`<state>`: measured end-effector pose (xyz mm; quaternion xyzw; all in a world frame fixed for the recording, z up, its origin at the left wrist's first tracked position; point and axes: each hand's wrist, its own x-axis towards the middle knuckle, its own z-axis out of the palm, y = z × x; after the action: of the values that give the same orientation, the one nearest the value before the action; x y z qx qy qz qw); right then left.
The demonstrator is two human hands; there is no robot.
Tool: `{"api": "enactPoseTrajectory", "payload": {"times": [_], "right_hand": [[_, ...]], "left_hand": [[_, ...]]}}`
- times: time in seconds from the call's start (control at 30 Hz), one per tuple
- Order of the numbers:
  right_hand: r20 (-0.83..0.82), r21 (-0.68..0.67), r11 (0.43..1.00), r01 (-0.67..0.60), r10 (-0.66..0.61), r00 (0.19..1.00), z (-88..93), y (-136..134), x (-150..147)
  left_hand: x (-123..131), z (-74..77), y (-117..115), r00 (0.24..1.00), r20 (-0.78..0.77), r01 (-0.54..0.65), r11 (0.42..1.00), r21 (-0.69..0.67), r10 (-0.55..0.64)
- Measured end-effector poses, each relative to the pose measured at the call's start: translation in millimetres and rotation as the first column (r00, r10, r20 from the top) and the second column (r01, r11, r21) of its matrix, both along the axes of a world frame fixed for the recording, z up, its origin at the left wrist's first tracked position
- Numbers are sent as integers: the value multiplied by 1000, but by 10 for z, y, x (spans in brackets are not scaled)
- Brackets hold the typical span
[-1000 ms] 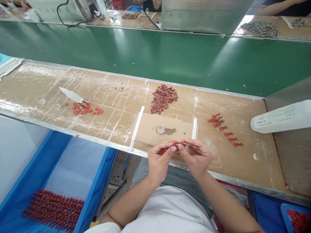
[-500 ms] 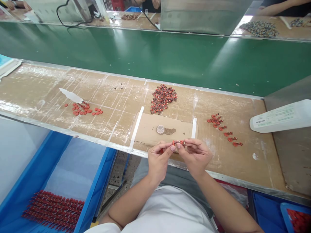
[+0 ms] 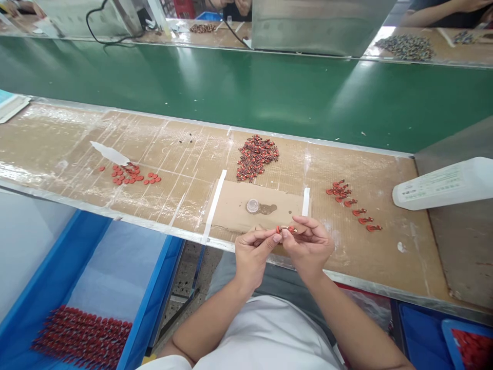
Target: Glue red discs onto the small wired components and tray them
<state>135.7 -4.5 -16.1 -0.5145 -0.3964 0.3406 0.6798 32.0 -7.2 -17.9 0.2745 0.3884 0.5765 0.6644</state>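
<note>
Right fingers (image 3: pixel 304 221) have lifted and spread a little since the earlier frame, with the index now raised off the work, while both hands sit slightly higher over the near edge of the tabletop (image 3: pixel 389 257). The left grip (image 3: pixel 252 254) stays closed in a tight thumb-and-finger pinch on a small red-and-metal part (image 3: pixel 287 229). The right grip (image 3: pixel 310 244) is partly open, yet its thumb and lower fingers still close in on the same part from the right; the exact contact is hidden by the fingers.

That part hangs between the hands, just above the near edge of a cardboard sheet (image 3: pixel 231 210) taped to the tabletop. On the sheet, a round metal cap (image 3: pixel 252 206) sits beside a brown smear (image 3: pixel 268 209). Farther back lies a heap of red-and-dark parts (image 3: pixel 257 158). To the left are scattered red discs (image 3: pixel 131 178), and to the right a loose line of red pieces (image 3: pixel 354 205) runs toward a white plastic jug (image 3: pixel 442 184). Rows of red pieces (image 3: pixel 80 336) lie in a blue tray (image 3: pixel 157 277) at near left. A green conveyor belt (image 3: pixel 246 92) runs along the far side.
</note>
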Motion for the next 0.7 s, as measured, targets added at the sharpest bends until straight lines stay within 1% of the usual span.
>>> {"api": "enactPoseTrajectory", "payload": {"times": [0.07, 0.17, 0.27, 0.5, 0.7], "right_hand": [[1, 16, 1000, 27, -27, 1000, -4, -6, -8], [18, 46, 994, 99, -100, 995, -6, -10, -27], [7, 48, 991, 126, -127, 992, -4, -16, -37], [23, 70, 992, 107, -109, 994, -12, -32, -26], [43, 67, 996, 60, -63, 997, -20, -48, -31]], "left_hand": [[7, -22, -15, 997, -71, -40, 998, 57, 44], [15, -41, -38, 970, -200, -103, 977, 186, 140], [14, -44, -49, 938, -293, -100, 952, 288, 187], [-3, -58, -48, 904, -356, -91, 919, 383, 238], [-42, -86, -42, 890, -370, -75, 888, 453, 265]]}}
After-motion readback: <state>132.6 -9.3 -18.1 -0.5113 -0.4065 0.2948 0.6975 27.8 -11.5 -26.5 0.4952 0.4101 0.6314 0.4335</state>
